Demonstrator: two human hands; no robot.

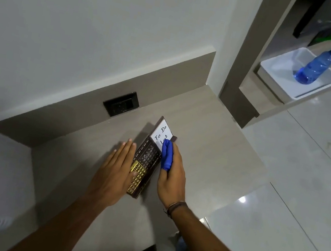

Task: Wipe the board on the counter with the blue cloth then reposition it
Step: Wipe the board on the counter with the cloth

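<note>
A dark brown board (147, 157) stands tilted on the beige counter (210, 155). It carries a white "To Do List" panel at its far end, a calendar grid in the middle and gold blocks at its near end. My left hand (115, 174) lies flat against the board's left edge, fingers straight and together. My right hand (172, 177) is on the board's right side and grips a bunched blue cloth (167, 155), which touches the lower edge of the white panel.
A black wall socket (121, 104) sits in the backsplash behind the board. To the right, past the counter's edge, lies tiled floor (290, 202). A white tray (279, 79) with a blue spray bottle (317, 63) rests in a niche at upper right.
</note>
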